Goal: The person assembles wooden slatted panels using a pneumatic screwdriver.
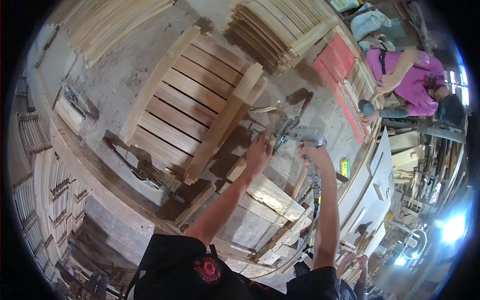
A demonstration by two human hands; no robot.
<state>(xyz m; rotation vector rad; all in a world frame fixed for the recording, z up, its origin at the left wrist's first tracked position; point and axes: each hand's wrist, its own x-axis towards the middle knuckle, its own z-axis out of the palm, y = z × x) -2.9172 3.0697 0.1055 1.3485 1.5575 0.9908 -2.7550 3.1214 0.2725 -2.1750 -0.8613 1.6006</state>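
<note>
My right hand (316, 154) is wrapped round the handle of a grey power tool (306, 134), whose front end points left. Close to that front end, my left hand (259, 151) has its fingers bent together near a metal clamp (286, 131); what they hold, if anything, is too small to tell. A slatted wooden panel (187, 97) lies up and to the left of my hands, with a thick rail (225, 122) along its right side. Just below my hands is a pale wooden block (270, 194).
Another clamp (145, 175) lies at the panel's lower left. Stacked slats (110, 25) stand at the top left, more (280, 30) at the top. A co-worker in a pink shirt (412, 80) is at the upper right beside a red board (337, 62). Another person's hands (354, 260) show lower right.
</note>
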